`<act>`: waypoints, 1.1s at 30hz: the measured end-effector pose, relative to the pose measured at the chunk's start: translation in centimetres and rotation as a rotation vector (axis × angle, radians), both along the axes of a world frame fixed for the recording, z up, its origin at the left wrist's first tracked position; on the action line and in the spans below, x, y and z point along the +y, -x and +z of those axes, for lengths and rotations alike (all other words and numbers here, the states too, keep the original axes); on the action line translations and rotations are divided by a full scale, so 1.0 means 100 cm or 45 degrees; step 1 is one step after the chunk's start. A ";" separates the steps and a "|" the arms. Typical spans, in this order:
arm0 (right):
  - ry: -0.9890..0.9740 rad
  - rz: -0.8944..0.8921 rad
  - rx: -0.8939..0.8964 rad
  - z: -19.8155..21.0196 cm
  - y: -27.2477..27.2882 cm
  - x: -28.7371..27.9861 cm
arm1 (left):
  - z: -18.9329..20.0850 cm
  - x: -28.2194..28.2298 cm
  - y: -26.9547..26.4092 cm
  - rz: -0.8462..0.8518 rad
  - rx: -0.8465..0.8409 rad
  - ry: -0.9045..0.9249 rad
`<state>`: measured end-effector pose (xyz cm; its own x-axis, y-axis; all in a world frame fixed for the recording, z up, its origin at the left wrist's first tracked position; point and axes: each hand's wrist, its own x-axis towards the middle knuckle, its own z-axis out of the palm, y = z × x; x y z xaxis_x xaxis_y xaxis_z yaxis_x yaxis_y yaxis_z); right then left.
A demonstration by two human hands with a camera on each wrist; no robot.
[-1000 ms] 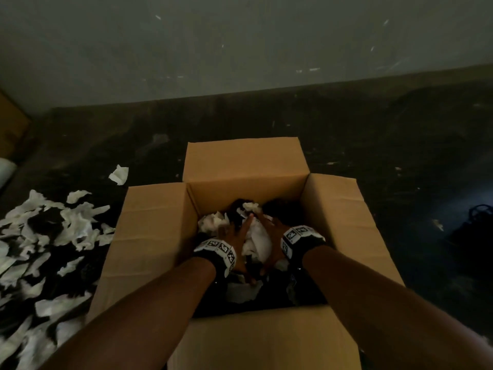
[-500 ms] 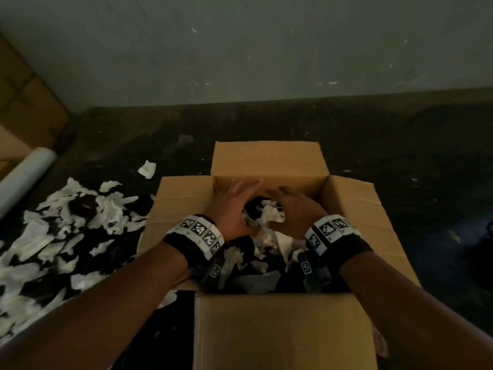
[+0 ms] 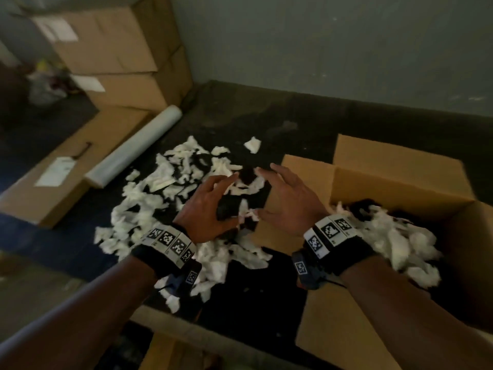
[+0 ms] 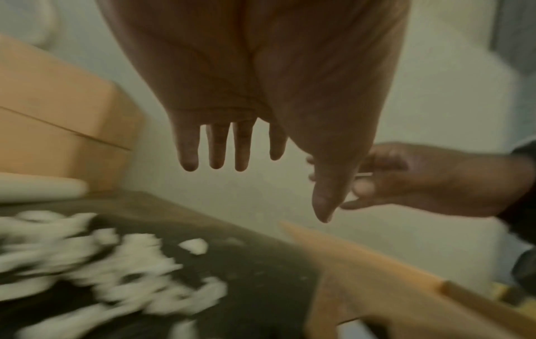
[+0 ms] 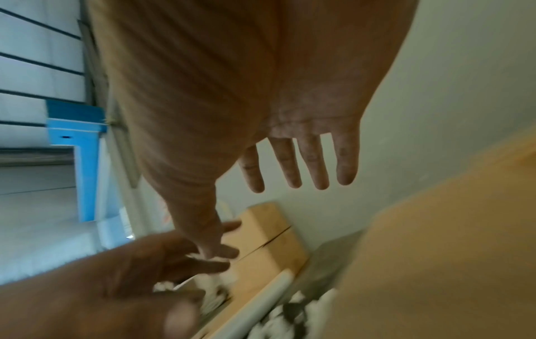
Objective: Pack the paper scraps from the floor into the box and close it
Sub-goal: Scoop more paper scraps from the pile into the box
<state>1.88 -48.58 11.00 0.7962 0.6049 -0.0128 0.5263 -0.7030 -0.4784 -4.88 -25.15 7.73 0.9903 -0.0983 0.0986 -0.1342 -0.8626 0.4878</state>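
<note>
White and black paper scraps (image 3: 170,193) lie heaped on the dark floor left of the open cardboard box (image 3: 394,182), which holds more scraps (image 3: 394,244). Both hands hover above the heap, palms facing each other, fingers spread and straight. My left hand (image 3: 210,206) is over the pile; my right hand (image 3: 288,201) is above the box's left flap (image 3: 301,169). Both wrist views show empty palms: left hand (image 4: 261,160), right hand (image 5: 290,174). Neither hand holds anything.
A roll of clear film (image 3: 136,148) lies at the heap's far left edge. A flat carton (image 3: 61,172) and stacked cardboard boxes (image 3: 120,57) stand beyond it against the wall (image 3: 320,44). The box's near flap (image 3: 341,329) lies folded outward toward me.
Both hands came out of the box and swung left over the floor heap, now empty and spread. The head view turned left, bringing the stacked boxes and film roll into sight.
</note>
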 end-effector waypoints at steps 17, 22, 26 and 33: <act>0.497 -0.244 0.403 -0.176 0.083 0.150 | -0.148 0.240 0.098 0.682 0.696 -0.114; 0.540 -0.341 0.507 -0.209 0.081 0.146 | -0.179 0.256 0.083 0.592 0.775 -0.048; 0.485 -0.233 0.478 -0.224 0.066 0.174 | -0.191 0.229 0.062 0.383 0.732 -0.030; 0.304 -0.081 0.389 -0.220 0.035 0.226 | -0.178 0.194 0.022 0.069 0.605 -0.051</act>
